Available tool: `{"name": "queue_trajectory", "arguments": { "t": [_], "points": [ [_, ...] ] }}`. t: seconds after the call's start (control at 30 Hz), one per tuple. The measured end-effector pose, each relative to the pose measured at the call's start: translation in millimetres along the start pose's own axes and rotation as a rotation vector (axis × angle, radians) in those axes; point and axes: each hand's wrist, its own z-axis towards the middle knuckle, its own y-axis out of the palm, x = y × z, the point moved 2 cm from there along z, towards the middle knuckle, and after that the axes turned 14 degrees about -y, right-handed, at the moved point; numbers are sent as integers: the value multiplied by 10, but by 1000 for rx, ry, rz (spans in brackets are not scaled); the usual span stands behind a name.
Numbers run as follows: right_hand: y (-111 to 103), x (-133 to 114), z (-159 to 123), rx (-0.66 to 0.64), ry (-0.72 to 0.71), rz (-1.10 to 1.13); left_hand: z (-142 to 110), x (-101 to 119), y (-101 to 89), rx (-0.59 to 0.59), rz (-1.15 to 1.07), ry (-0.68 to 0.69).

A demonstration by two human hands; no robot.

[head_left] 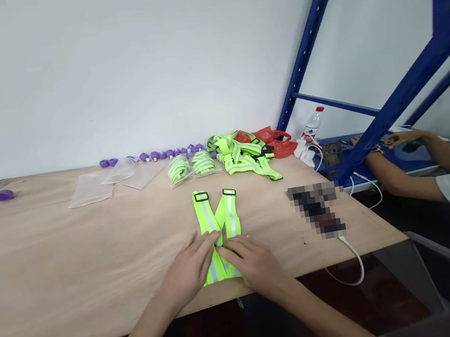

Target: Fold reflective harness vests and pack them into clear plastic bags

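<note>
A neon-yellow reflective vest [206, 217] made of elastic straps with silver stripes lies folded on the table near its front edge. Two black slide buckles [229, 192] sit at the far ends of its straps. From the left, my left hand [190, 269] presses on the vest's middle, fingers together on the strap. My right hand [255, 261] meets it from the other side, thumb and fingers closed on the strap by the crossing. The fingertips nearly touch and partly cover that spot.
Behind lie clear plastic bags [90, 189], two bagged vests [203, 162], a loose vest pile [245, 159], a red bag [276, 140] and purple caps [145, 156]. A purple cup [3, 195] lies left. Right are a bottle [313, 124], blue rack [311, 16], white cable [359, 261] and another person's arms [398, 174].
</note>
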Motion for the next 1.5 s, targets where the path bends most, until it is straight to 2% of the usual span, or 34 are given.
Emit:
{"name": "queue_trajectory", "arguments": {
  "t": [0.23, 0.6, 0.73, 0.87, 0.97, 1.1, 1.23, 1.37, 1.5],
  "points": [
    [-28, -141, -89, -156, 145, 193, -50, 9, -31, -47, 155, -54],
    [-153, -39, -94, -211, 102, 358, -33, -8, -74, 24, 272, -158],
    [-212, -53, -93, -242, 132, 385, -193, -16, -153, 106, 205, -83],
    [-265, -69, -97, -266, 138, 424, -470, 43, -228, 235, 166, 158],
    [-302, -78, -112, -260, 138, 465, -610, 97, -225, 254, 203, 259],
    [-337, -104, -181, -217, 114, 483, -659, 154, -213, 275, 218, 285],
    [-313, -178, -316, -165, 113, 397, -667, 199, -209, 284, 193, 294],
    [-278, -233, -447, -117, 108, 325, -686, 257, -203, 256, 132, 289],
    [-308, -168, -471, -78, 128, 401, -640, 300, -216, 199, 50, 248]
  ]
}}
